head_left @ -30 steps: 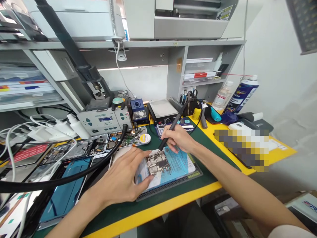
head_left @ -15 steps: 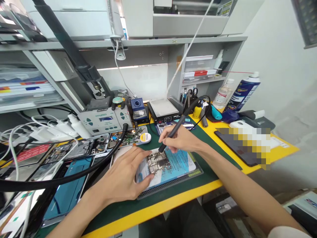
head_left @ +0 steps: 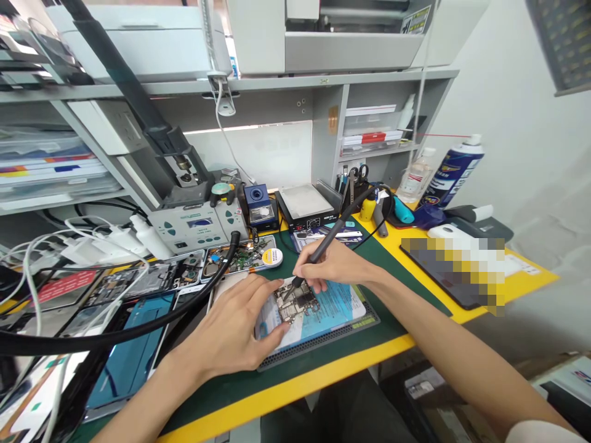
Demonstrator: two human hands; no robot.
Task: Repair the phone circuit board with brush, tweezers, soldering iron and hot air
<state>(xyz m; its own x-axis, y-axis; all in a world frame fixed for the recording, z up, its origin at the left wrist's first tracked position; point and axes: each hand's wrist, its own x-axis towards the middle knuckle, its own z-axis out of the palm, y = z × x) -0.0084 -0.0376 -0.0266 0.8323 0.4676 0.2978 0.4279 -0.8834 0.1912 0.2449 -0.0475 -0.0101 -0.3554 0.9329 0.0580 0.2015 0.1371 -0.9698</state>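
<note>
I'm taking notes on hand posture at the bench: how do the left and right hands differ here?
The right hand is closed around a dark pen-shaped tool; the left hand holds no tool. The left hand is spread, thumb and index finger well apart beside the circuit board; the right hand's fingers are curled together, over the board's far side. Both hands are bare and close to the board.

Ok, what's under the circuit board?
The circuit board lies on a blue-and-white pad. What's directly beneath is covered, and the left hand hides some of the pad's left side.
</note>
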